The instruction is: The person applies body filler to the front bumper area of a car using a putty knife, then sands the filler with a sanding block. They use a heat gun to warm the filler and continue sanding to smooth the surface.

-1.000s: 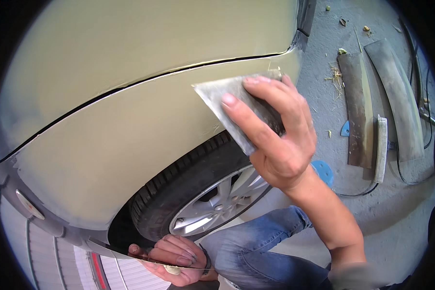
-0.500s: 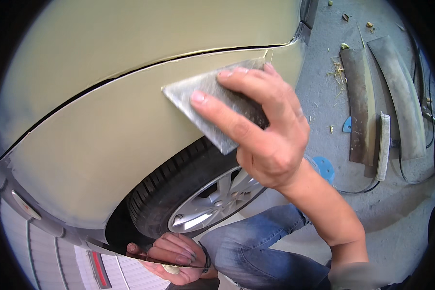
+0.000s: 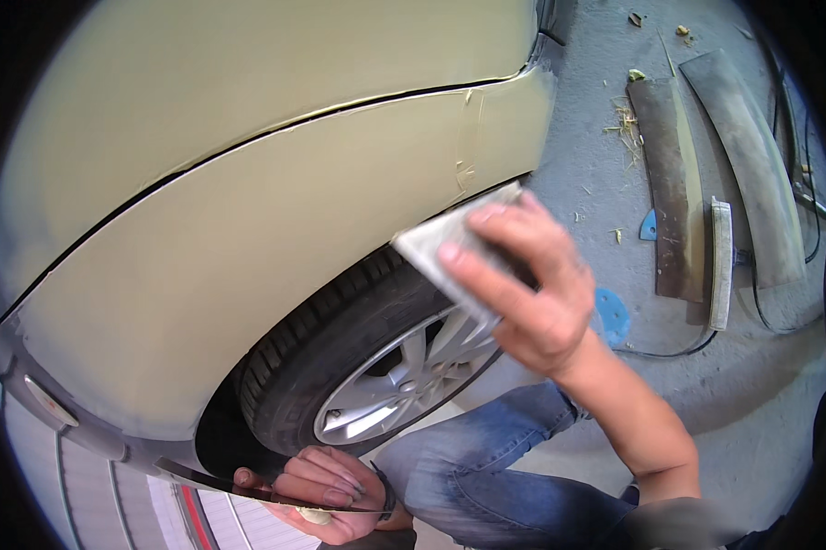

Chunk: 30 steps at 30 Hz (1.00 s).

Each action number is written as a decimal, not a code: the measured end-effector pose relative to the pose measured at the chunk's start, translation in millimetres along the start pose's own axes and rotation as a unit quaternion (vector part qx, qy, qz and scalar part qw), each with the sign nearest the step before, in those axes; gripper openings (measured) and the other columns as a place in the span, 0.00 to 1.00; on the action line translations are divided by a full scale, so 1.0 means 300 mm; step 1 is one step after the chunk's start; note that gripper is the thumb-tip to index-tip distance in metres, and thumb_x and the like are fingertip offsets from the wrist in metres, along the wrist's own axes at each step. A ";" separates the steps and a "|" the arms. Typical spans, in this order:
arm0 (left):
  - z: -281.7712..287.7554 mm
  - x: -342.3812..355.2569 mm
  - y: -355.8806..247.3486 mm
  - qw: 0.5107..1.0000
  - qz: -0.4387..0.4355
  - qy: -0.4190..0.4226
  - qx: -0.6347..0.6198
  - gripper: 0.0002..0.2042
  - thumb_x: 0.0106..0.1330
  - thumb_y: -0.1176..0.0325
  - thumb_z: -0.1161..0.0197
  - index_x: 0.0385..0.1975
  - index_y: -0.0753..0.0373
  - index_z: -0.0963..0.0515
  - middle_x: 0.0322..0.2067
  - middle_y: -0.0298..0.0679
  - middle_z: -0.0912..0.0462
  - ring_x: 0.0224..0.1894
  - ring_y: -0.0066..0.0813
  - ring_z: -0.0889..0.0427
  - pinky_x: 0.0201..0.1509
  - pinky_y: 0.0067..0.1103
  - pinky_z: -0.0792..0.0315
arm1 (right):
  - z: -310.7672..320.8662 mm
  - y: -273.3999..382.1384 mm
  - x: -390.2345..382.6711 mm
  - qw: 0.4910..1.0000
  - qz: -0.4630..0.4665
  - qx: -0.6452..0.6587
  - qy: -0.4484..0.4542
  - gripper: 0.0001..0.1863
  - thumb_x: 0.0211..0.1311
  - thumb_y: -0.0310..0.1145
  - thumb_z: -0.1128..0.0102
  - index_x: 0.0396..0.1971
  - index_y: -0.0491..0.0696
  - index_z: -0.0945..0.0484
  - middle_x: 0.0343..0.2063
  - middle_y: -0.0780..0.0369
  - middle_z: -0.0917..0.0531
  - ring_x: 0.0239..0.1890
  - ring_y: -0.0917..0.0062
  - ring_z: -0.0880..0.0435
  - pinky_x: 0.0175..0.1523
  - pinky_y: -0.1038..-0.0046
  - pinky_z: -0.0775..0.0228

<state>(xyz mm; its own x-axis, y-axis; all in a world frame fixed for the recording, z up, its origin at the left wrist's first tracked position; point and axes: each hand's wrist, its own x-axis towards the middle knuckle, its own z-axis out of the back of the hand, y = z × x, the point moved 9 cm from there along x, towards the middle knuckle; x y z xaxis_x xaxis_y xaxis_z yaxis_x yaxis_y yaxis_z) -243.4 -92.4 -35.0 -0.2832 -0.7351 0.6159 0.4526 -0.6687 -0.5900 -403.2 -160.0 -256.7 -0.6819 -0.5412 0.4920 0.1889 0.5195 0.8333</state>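
My right hand (image 3: 546,293) grips a broad, flat grey body-filler spreader (image 3: 450,247), fingers spread over its face and slightly blurred. The spreader is in front of the wheel arch's edge, overlapping the tyre (image 3: 312,357); whether it touches the panel I cannot tell. Smooth pale beige filler covers the car's curved panel (image 3: 275,238), with ridges near its far right end. Low in the picture, my left hand (image 3: 330,477) closes around a thin dark plate (image 3: 220,481), seen nearly edge-on. A pale lump of filler (image 3: 315,516) sits at the plate's lower edge.
A silver-spoked wheel (image 3: 404,385) stands below the panel, close to my jeans-clad leg (image 3: 486,449). On the grey floor to the right lie two long curved strips (image 3: 674,183) (image 3: 752,174), a narrow sanding block (image 3: 721,266) with a hose, and a blue sanding disc (image 3: 612,316).
My right hand has brought the spreader down and right, off the middle of the beige panel to the arch edge. The view has shifted slightly; my left hand keeps its hold.
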 end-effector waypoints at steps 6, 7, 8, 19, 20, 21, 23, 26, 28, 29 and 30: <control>-0.020 0.010 0.007 1.000 0.006 -0.018 0.013 0.24 0.87 0.65 0.58 0.75 0.70 0.49 0.18 0.30 0.38 0.18 0.15 0.40 0.24 0.13 0.40 | -0.002 -0.105 0.084 0.998 0.015 -0.055 -0.025 0.25 0.53 0.25 0.40 0.50 0.58 0.08 0.48 0.60 0.14 0.50 0.64 0.13 0.61 0.54 0.20; -0.018 0.011 0.011 0.999 0.012 -0.028 0.011 0.24 0.87 0.65 0.58 0.75 0.70 0.48 0.18 0.30 0.38 0.18 0.15 0.40 0.24 0.13 0.40 | -0.011 -0.107 0.100 0.998 0.021 -0.057 -0.028 0.25 0.52 0.25 0.40 0.50 0.58 0.08 0.48 0.60 0.14 0.50 0.64 0.13 0.61 0.54 0.20; -0.023 0.013 0.011 1.000 0.011 -0.024 0.012 0.23 0.87 0.65 0.59 0.75 0.70 0.48 0.18 0.30 0.38 0.18 0.15 0.41 0.24 0.13 0.40 | -0.011 -0.104 0.115 0.997 0.032 -0.051 -0.041 0.27 0.50 0.23 0.41 0.50 0.57 0.08 0.48 0.59 0.14 0.50 0.63 0.13 0.61 0.54 0.20; -0.012 0.006 0.024 0.999 0.004 -0.019 0.031 0.23 0.87 0.66 0.58 0.74 0.70 0.47 0.18 0.30 0.38 0.18 0.15 0.41 0.24 0.13 0.41 | -0.059 -0.106 0.126 0.997 0.039 -0.037 -0.050 0.32 0.44 0.17 0.44 0.50 0.54 0.08 0.51 0.56 0.15 0.52 0.59 0.14 0.64 0.57 0.22; -0.010 0.003 0.027 0.999 0.008 -0.019 0.031 0.23 0.87 0.66 0.58 0.74 0.70 0.47 0.18 0.30 0.38 0.18 0.15 0.41 0.24 0.13 0.41 | -0.062 -0.103 0.111 0.998 0.035 -0.037 -0.047 0.31 0.46 0.19 0.43 0.51 0.56 0.08 0.50 0.58 0.15 0.52 0.61 0.14 0.64 0.57 0.22; -0.008 0.000 0.028 0.999 0.010 -0.018 0.030 0.23 0.87 0.66 0.58 0.75 0.70 0.47 0.19 0.30 0.38 0.18 0.15 0.41 0.24 0.13 0.41 | -0.065 -0.100 0.097 0.998 0.030 -0.037 -0.044 0.29 0.48 0.21 0.42 0.51 0.58 0.08 0.50 0.59 0.15 0.52 0.62 0.14 0.65 0.57 0.22; -0.006 -0.004 0.031 0.999 0.014 -0.013 0.031 0.24 0.87 0.65 0.57 0.75 0.70 0.47 0.19 0.30 0.37 0.18 0.15 0.41 0.24 0.13 0.41 | -0.073 -0.081 0.052 0.999 0.013 -0.031 -0.027 0.28 0.50 0.22 0.41 0.50 0.61 0.08 0.51 0.61 0.15 0.54 0.64 0.14 0.67 0.55 0.24; -0.002 -0.008 0.031 0.999 0.012 -0.010 0.033 0.24 0.87 0.65 0.56 0.75 0.70 0.48 0.19 0.30 0.37 0.18 0.15 0.41 0.24 0.13 0.41 | -0.093 -0.057 -0.019 1.000 0.004 -0.021 -0.017 0.28 0.49 0.22 0.37 0.49 0.63 0.07 0.52 0.62 0.15 0.56 0.66 0.15 0.71 0.53 0.26; 0.006 -0.011 0.028 0.999 0.006 -0.018 0.030 0.25 0.87 0.64 0.56 0.75 0.70 0.48 0.19 0.31 0.36 0.19 0.15 0.40 0.24 0.13 0.41 | -0.107 -0.053 -0.061 0.999 0.013 -0.021 -0.024 0.26 0.48 0.24 0.33 0.48 0.64 0.07 0.52 0.64 0.15 0.56 0.67 0.16 0.71 0.54 0.25; 0.006 -0.012 0.028 0.999 0.006 -0.017 0.027 0.25 0.86 0.64 0.55 0.75 0.70 0.49 0.19 0.31 0.36 0.19 0.15 0.40 0.24 0.13 0.42 | -0.115 -0.058 -0.079 1.000 0.017 -0.021 -0.015 0.26 0.48 0.24 0.33 0.48 0.64 0.07 0.53 0.64 0.15 0.56 0.67 0.16 0.71 0.53 0.26; 0.006 -0.013 0.027 1.000 0.006 -0.015 0.025 0.25 0.86 0.64 0.55 0.75 0.70 0.49 0.19 0.31 0.36 0.19 0.15 0.40 0.24 0.13 0.42 | -0.120 -0.065 -0.093 1.000 0.021 -0.020 -0.009 0.25 0.49 0.25 0.33 0.47 0.64 0.07 0.53 0.64 0.15 0.56 0.67 0.16 0.71 0.53 0.26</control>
<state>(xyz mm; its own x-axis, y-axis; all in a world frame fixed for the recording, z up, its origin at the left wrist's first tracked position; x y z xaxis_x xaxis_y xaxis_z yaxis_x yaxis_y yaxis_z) -237.2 -94.8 -41.2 -0.2523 -0.7382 0.6256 0.4969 -0.6536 -0.5708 -362.5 -178.8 -277.5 -0.6846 -0.5080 0.5227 0.2462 0.5138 0.8218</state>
